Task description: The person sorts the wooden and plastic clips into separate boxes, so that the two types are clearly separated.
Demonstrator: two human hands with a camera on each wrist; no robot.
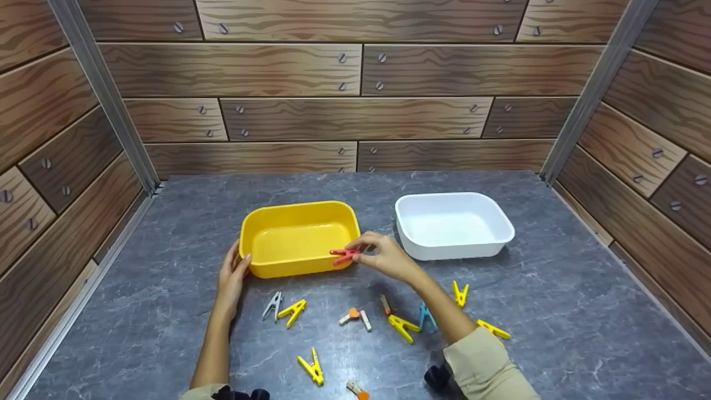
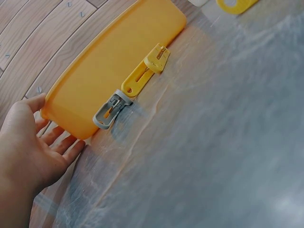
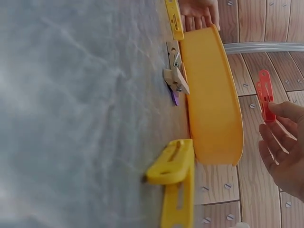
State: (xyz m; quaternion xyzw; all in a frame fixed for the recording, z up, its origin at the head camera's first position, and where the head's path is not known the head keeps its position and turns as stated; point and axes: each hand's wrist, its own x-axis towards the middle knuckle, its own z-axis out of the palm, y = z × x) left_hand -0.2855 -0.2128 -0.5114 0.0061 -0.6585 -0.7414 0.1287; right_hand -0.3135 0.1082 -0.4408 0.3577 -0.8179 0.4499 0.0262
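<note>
The right hand (image 1: pixel 386 256) pinches a red clothespin (image 1: pixel 345 255) over the yellow tub's (image 1: pixel 278 266) near rim. The left hand (image 1: pixel 233 275), fingers straight, rests against that tub's left end, holding nothing.

**Grey counter with two tubs and scattered pegs**

The counter (image 1: pixel 555 311) is a grey marbled slab. A yellow tub (image 1: pixel 300 238) stands near its middle, and a white tub (image 1: pixel 452 225) stands just to the right of it, apart from it. Clothes pegs lie loose on the near half. A grey peg (image 1: pixel 273 305) and a yellow peg (image 1: pixel 292 312) lie side by side just near of the yellow tub. Further right lie an orange-and-white peg (image 1: pixel 355 317), a yellow peg (image 1: pixel 404 327) and a blue peg (image 1: pixel 426 316). Two more yellow pegs (image 1: pixel 460 293) (image 1: pixel 492 329) lie to the right. Another yellow peg (image 1: pixel 311 368) lies nearest.
</note>
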